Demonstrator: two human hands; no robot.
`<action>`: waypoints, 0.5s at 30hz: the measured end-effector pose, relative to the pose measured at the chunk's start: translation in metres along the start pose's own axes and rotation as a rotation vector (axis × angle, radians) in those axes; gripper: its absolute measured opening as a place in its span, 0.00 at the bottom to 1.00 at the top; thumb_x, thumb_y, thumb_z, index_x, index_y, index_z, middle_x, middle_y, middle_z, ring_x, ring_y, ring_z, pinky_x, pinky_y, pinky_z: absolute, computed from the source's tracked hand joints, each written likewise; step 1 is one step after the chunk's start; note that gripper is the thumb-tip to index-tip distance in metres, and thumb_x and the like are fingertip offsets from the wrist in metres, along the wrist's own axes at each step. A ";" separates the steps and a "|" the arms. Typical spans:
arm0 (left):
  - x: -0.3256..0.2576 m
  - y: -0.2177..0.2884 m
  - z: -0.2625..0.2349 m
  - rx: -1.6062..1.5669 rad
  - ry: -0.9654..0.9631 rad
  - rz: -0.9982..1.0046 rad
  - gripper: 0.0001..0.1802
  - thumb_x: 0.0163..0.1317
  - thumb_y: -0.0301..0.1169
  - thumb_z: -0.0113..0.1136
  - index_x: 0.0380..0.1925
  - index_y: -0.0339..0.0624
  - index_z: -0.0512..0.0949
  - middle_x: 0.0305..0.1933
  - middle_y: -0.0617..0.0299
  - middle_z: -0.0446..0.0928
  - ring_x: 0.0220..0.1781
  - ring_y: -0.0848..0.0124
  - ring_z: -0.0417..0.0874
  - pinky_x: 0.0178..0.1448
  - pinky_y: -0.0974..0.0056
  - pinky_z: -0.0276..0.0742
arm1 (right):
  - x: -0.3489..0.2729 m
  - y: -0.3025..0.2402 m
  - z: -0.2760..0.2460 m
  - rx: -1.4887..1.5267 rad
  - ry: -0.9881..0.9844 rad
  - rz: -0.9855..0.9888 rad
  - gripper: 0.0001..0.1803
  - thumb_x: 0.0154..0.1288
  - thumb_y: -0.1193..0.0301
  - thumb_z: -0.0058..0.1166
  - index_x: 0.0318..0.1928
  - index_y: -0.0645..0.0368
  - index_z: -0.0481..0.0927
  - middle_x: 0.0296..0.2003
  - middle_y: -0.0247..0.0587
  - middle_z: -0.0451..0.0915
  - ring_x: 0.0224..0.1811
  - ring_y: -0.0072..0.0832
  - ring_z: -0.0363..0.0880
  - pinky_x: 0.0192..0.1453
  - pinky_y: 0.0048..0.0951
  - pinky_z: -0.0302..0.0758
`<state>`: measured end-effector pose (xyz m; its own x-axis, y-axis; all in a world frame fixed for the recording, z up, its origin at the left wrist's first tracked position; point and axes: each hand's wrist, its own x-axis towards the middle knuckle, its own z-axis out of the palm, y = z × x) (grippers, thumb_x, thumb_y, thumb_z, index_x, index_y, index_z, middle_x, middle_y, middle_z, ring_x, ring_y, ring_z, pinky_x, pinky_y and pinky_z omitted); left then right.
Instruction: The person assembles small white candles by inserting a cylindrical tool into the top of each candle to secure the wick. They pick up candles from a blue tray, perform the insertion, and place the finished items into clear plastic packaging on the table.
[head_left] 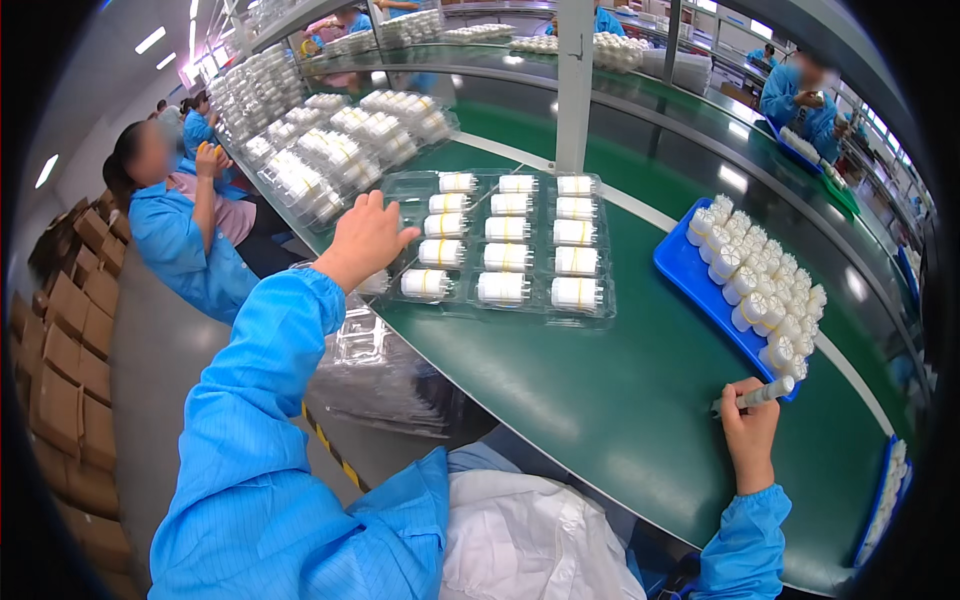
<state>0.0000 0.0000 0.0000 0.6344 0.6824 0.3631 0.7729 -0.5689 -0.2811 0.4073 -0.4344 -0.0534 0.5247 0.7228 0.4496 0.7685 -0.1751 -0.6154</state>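
Observation:
My left hand (pixel 366 238) rests palm-down on the left edge of a clear plastic blister tray (pixel 600 312) that holds rows of white cylinders with yellow bands (pixel 503 288). The fingers are spread and hold nothing. My right hand (pixel 749 428) grips a grey marker pen (pixel 757 394) near the table's front edge, just below a blue tray (pixel 676 268) packed with several upright white cylinders (pixel 757 278).
Filled clear trays (pixel 340 150) are stacked along the green table (pixel 600 400) to the far left. A white post (pixel 574 85) stands behind the tray. Co-workers in blue coats sit at left (pixel 175 240) and far right (pixel 800 95). Cardboard boxes (pixel 70 380) line the floor at left.

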 end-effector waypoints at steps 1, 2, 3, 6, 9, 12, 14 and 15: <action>0.003 0.006 -0.002 -0.032 0.028 -0.001 0.18 0.72 0.45 0.61 0.48 0.42 0.80 0.47 0.45 0.77 0.52 0.46 0.81 0.52 0.46 0.81 | -0.001 -0.004 -0.002 0.008 0.007 0.006 0.07 0.66 0.78 0.63 0.30 0.62 0.80 0.23 0.36 0.80 0.24 0.24 0.76 0.29 0.28 0.71; 0.005 0.012 -0.005 -0.064 0.057 -0.001 0.16 0.74 0.43 0.58 0.47 0.41 0.80 0.45 0.44 0.77 0.50 0.45 0.81 0.51 0.46 0.81 | -0.001 -0.007 -0.003 0.015 0.014 0.012 0.07 0.66 0.78 0.63 0.29 0.62 0.80 0.23 0.36 0.79 0.23 0.24 0.76 0.28 0.28 0.71; 0.016 0.007 -0.021 -0.039 0.093 0.028 0.15 0.74 0.42 0.57 0.47 0.41 0.80 0.44 0.45 0.77 0.48 0.45 0.81 0.50 0.46 0.80 | -0.004 -0.007 0.011 0.066 0.014 0.031 0.07 0.65 0.78 0.63 0.29 0.62 0.80 0.23 0.36 0.79 0.23 0.24 0.75 0.28 0.29 0.71; 0.058 0.038 -0.044 -0.126 0.262 0.119 0.13 0.75 0.38 0.55 0.44 0.40 0.81 0.38 0.48 0.78 0.42 0.45 0.81 0.46 0.45 0.78 | -0.004 -0.007 0.001 0.005 0.021 -0.007 0.08 0.63 0.78 0.65 0.28 0.61 0.80 0.22 0.37 0.79 0.21 0.24 0.74 0.26 0.30 0.70; 0.096 0.104 -0.061 -0.338 0.284 0.284 0.12 0.74 0.37 0.55 0.43 0.41 0.82 0.40 0.49 0.78 0.43 0.45 0.81 0.46 0.45 0.77 | -0.009 -0.007 0.010 0.048 -0.011 0.016 0.08 0.62 0.73 0.68 0.29 0.59 0.81 0.23 0.42 0.82 0.23 0.32 0.82 0.28 0.34 0.76; 0.115 0.201 -0.071 -0.688 0.257 0.429 0.10 0.70 0.33 0.60 0.46 0.42 0.82 0.41 0.52 0.78 0.44 0.48 0.81 0.50 0.47 0.77 | 0.001 -0.014 0.012 0.008 -0.038 -0.072 0.07 0.62 0.71 0.68 0.29 0.60 0.86 0.27 0.46 0.85 0.27 0.42 0.86 0.31 0.38 0.81; 0.126 0.267 -0.076 -0.833 0.326 0.542 0.13 0.66 0.29 0.63 0.50 0.42 0.80 0.44 0.52 0.77 0.49 0.49 0.80 0.54 0.48 0.77 | 0.005 -0.015 0.004 -0.021 -0.017 -0.139 0.09 0.62 0.71 0.67 0.28 0.60 0.81 0.25 0.44 0.81 0.25 0.45 0.82 0.30 0.43 0.79; 0.132 0.298 -0.074 -0.848 0.403 0.597 0.16 0.63 0.27 0.64 0.52 0.43 0.80 0.46 0.52 0.76 0.52 0.50 0.80 0.56 0.49 0.77 | 0.004 -0.011 0.004 -0.035 0.001 -0.168 0.11 0.63 0.70 0.67 0.27 0.59 0.79 0.24 0.44 0.78 0.25 0.45 0.81 0.30 0.44 0.77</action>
<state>0.3129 -0.1134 0.0303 0.7312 0.0827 0.6771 -0.0134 -0.9907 0.1355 0.3994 -0.4266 -0.0470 0.3884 0.7430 0.5450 0.8575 -0.0749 -0.5090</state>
